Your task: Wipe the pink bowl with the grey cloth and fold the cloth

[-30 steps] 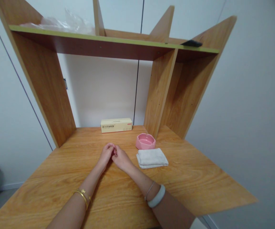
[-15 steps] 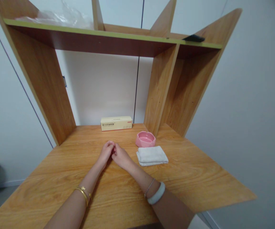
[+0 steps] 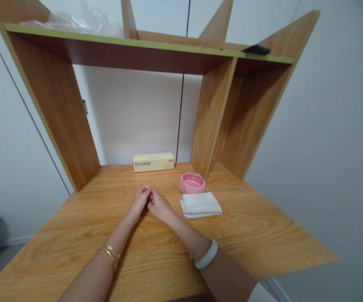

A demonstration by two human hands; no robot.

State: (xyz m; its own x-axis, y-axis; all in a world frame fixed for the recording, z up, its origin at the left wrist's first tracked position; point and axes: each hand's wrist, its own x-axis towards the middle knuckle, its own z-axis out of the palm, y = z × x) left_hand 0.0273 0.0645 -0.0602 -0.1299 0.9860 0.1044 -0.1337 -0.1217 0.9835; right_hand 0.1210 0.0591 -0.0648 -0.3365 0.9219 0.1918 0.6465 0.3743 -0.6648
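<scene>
My left hand (image 3: 141, 199) and my right hand (image 3: 159, 206) rest together on the wooden desk, their curled fingers touching each other. Both are closed, and no object shows in either one; the insides of the fingers are partly hidden. To the right of my right hand lies a folded white cloth (image 3: 201, 205). Just behind the cloth stands a pink angular ashtray-like bowl (image 3: 192, 183), with nothing visible inside. Beyond my hands, near the back edge, is a long cream-coloured box (image 3: 154, 162) with dark printing.
A wooden shelf unit (image 3: 214, 117) rises from the back of the desk (image 3: 83, 235). On its upper shelf are clear plastic film (image 3: 83, 23) at left and a flat black object (image 3: 257, 50) at right. A pale wall (image 3: 319, 138) borders the right side.
</scene>
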